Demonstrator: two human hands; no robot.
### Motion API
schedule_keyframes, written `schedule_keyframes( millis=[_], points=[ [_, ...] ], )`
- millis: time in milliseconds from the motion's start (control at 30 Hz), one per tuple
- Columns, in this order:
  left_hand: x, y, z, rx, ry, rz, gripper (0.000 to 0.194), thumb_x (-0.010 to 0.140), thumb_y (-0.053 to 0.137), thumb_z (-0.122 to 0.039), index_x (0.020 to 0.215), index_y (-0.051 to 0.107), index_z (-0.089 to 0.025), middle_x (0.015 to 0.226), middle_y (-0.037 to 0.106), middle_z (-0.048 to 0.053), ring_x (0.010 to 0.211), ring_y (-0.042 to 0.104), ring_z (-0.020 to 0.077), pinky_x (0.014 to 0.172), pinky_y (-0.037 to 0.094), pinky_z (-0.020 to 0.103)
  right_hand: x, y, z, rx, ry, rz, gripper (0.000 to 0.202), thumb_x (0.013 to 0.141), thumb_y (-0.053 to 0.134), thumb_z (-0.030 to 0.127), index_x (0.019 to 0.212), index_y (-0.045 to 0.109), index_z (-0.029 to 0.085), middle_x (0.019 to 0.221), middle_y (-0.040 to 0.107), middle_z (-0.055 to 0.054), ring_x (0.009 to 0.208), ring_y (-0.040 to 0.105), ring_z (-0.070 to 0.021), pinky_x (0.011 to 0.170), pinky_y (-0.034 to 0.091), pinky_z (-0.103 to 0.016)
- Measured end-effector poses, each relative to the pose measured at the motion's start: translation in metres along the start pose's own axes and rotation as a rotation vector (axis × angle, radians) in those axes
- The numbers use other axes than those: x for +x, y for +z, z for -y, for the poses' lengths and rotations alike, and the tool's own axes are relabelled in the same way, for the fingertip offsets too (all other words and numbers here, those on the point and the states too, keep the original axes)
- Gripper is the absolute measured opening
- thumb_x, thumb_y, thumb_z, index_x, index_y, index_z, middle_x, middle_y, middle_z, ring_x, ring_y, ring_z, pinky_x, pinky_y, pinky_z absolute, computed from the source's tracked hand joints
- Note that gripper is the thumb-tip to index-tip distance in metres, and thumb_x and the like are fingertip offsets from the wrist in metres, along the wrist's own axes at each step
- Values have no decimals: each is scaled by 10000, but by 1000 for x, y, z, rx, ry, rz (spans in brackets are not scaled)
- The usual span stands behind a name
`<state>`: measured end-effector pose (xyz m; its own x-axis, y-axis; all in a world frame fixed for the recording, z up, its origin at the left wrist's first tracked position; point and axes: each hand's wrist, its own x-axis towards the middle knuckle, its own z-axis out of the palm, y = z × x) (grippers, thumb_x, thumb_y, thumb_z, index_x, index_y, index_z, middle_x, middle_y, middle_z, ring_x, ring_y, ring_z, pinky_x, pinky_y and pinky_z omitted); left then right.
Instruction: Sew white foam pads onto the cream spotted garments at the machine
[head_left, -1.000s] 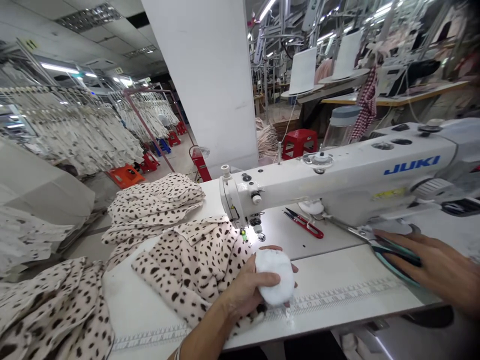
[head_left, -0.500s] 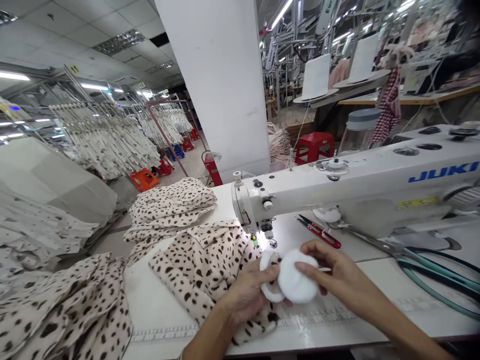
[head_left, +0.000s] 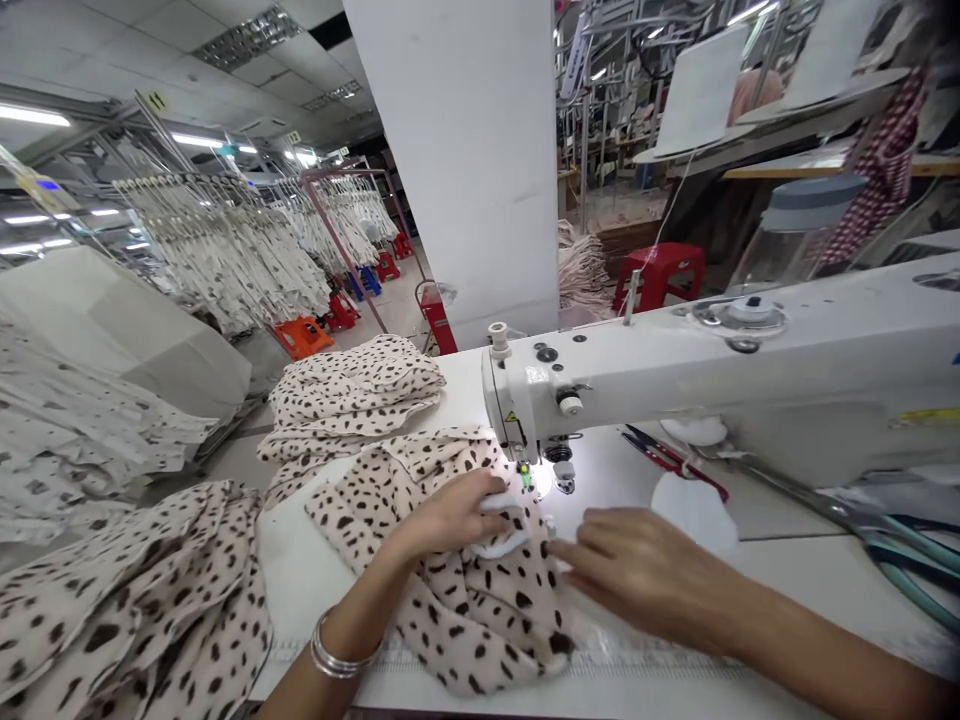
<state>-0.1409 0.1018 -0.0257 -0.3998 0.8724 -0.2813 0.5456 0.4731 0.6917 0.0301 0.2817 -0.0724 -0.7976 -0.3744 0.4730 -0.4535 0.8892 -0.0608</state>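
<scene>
Two bare hands work at cream, black-spotted soft cloth point(head_left: 487, 625) spread before a white metal sewing machine point(head_left: 525, 400).

The right hand point(head_left: 637, 575), blurred, has curled fingers at the cloth's edge, pinch unclear; the left hand point(head_left: 457, 515) spreads slightly parted fingers over a white, fluffy curved piece point(head_left: 499, 545) on the cloth, grip unclear; both are near the needle, so a slip could nick a fingertip; loose folds could bunch and catch; beyond the right hand, a white, round fabric pad point(head_left: 694, 510) lies against red-handled metal snips point(head_left: 664, 455), which could snag it.
</scene>
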Motion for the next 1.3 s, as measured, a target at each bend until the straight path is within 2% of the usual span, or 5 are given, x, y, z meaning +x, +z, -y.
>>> schedule_keyframes(
  millis=[200, 433, 733, 967, 1300],
  points=[
    [-3, -5, 10, -9, 37, 190, 265, 847, 631, -293, 1089, 638, -185, 1118, 625, 82, 1008, 578, 255, 824, 442, 320, 8, 32, 8, 28, 18, -21, 232, 991, 443, 304, 1050, 614, 159, 704, 602, -16, 619, 587, -166, 517, 394, -269],
    [-9, -3, 14, 6, -59, 127, 336, 892, 557, -315, 1188, 485, -175, 1162, 604, 101, 992, 578, 258, 800, 436, 317, -8, 28, -15, -222, 410, -156, 277, 994, 423, 264, 860, 632, 142, 639, 624, -43, 568, 600, -170, 461, 332, -255],
    [-5, -2, 12, 185, -55, 51, 234, 944, 484, -305, 1139, 564, -202, 1082, 624, 60, 992, 567, 232, 811, 433, 301, -2, 40, 8, 82, 113, -87, 216, 954, 495, 212, 1127, 601, 135, 727, 561, -12, 624, 523, -153, 555, 395, -280],
    [-5, 14, 7, 362, 32, -146, 248, 935, 484, -219, 1179, 525, -210, 1077, 641, 62, 1023, 558, 253, 884, 449, 374, -4, 41, 13, 189, 119, -89, 166, 947, 492, 178, 1043, 617, 126, 710, 565, -9, 604, 494, -142, 551, 377, -282],
    [3, 21, 16, 153, 21, -166, 251, 885, 538, -198, 1131, 578, -232, 1123, 641, 55, 1061, 581, 249, 864, 483, 339, -3, 43, 15, 211, 148, -104, 130, 914, 527, 153, 1009, 615, 140, 695, 565, 9, 613, 512, -141, 576, 380, -283]
  ],
)
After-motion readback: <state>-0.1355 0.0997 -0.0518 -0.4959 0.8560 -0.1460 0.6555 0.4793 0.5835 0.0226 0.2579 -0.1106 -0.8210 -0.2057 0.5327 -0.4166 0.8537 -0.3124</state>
